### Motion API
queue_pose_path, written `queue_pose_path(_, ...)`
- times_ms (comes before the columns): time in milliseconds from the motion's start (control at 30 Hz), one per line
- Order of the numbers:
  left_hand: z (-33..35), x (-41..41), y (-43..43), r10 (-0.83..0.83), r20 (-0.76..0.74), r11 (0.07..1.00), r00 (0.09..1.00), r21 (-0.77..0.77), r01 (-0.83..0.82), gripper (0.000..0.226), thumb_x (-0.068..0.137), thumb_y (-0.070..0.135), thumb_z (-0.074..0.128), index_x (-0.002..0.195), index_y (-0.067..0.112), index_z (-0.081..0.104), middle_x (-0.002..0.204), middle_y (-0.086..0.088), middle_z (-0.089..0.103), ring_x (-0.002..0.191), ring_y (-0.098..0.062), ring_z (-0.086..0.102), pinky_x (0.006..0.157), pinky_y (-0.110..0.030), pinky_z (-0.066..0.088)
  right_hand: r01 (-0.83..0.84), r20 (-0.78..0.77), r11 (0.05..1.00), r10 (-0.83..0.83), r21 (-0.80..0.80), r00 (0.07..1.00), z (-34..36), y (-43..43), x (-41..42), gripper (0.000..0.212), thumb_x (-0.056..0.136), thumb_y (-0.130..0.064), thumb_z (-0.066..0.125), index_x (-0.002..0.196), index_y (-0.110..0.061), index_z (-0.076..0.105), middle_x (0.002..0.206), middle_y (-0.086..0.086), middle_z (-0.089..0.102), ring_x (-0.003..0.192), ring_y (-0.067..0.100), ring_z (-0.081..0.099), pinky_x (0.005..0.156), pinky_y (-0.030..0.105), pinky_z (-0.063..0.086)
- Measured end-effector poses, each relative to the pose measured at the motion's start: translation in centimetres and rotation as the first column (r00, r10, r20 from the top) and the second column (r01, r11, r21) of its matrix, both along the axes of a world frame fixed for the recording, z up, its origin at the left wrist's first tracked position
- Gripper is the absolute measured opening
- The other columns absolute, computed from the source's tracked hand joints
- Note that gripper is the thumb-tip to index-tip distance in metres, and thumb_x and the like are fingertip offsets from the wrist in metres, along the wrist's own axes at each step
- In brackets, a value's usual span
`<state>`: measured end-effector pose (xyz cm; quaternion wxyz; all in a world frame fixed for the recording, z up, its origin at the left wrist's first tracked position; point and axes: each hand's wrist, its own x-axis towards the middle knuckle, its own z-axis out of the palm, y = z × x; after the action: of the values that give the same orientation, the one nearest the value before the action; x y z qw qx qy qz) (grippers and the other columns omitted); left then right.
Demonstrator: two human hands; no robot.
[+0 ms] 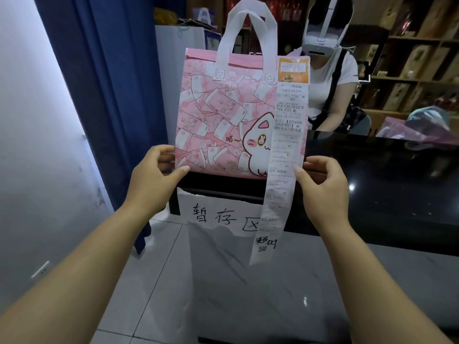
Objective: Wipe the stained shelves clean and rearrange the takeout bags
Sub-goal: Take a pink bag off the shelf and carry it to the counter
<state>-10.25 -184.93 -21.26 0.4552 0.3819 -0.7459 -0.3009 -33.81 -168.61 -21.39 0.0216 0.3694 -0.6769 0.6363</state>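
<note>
A pink takeout bag point(218, 115) with a cartoon cat print and white handles stands upright on the left end of a glossy black counter point(372, 170). A long white receipt point(280, 175) hangs from its upper right corner and trails below the counter edge. My left hand point(154, 177) pinches the bag's lower left corner. My right hand point(323, 184) holds the bag's lower right edge, thumb on the receipt.
A paper sign point(223, 214) with handwritten characters hangs on the counter front below the bag. A person point(327, 78) wearing a headset sits behind the counter. Wooden shelves point(409, 78) with brown bags fill the right. A blue curtain point(106, 95) hangs left. Another pink bag point(409, 132) lies far right.
</note>
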Motion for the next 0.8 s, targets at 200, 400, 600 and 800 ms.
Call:
queue_pose_path(200, 0.3, 1.3, 2.3, 0.074, 0.000, 0.997, 0.997, -0.001, -0.074, 0.038, 0.079, 0.030, 0.072, 0.112, 0.031, 0.053, 0.103, 0.016, 0.059, 0.092, 0.004, 0.058, 0.072, -0.010, 0.041, -0.012, -0.085, 0.998, 0.007, -0.066, 0.996, 1.0, 1.8, 0.6, 0.018, 0.083, -0.029, 0.067, 0.098, -0.028, 0.057, 0.098, -0.008, 0.063, 0.089, 0.004, 0.061, 0.073, 0.022, 0.051)
queue_pose_path(400, 0.4, 3.7, 7.0, 0.170, 0.022, 0.985, 0.985, -0.036, -0.169, 0.030, 0.080, 0.031, 0.069, 0.106, 0.035, 0.055, 0.102, 0.019, 0.059, 0.091, 0.004, 0.057, 0.069, -0.011, 0.039, -0.173, -0.163, 0.984, 0.165, -0.035, 0.973, 2.0, 3.3, 3.2, 0.015, 0.085, -0.025, 0.065, 0.098, -0.028, 0.058, 0.098, -0.011, 0.063, 0.089, 0.001, 0.060, 0.067, 0.013, 0.048)
queue_pose_path(600, 0.1, 8.3, 13.0, 0.229, 0.089, 0.971, 0.969, -0.096, -0.220, 0.029, 0.081, 0.031, 0.068, 0.108, 0.033, 0.056, 0.102, 0.016, 0.059, 0.090, 0.000, 0.056, 0.067, -0.010, 0.039, -0.319, -0.151, 0.947, 0.322, 0.047, 0.935, 1.6, 6.4, 7.3, 0.011, 0.085, -0.024, 0.065, 0.094, -0.028, 0.061, 0.094, -0.012, 0.063, 0.085, -0.001, 0.060, 0.065, 0.010, 0.047)
queue_pose_path(800, -0.4, 14.9, 20.4, 0.273, 0.195, 0.955, 0.942, -0.170, -0.241, 0.031, 0.082, 0.033, 0.067, 0.111, 0.027, 0.058, 0.106, 0.013, 0.059, 0.094, -0.006, 0.056, 0.074, -0.020, 0.046, -0.394, -0.142, 0.897, 0.425, 0.202, 0.894, 0.5, 11.8, 12.7, 0.011, 0.084, -0.028, 0.067, 0.094, -0.028, 0.062, 0.091, -0.015, 0.064, 0.083, 0.000, 0.061, 0.067, 0.017, 0.047)
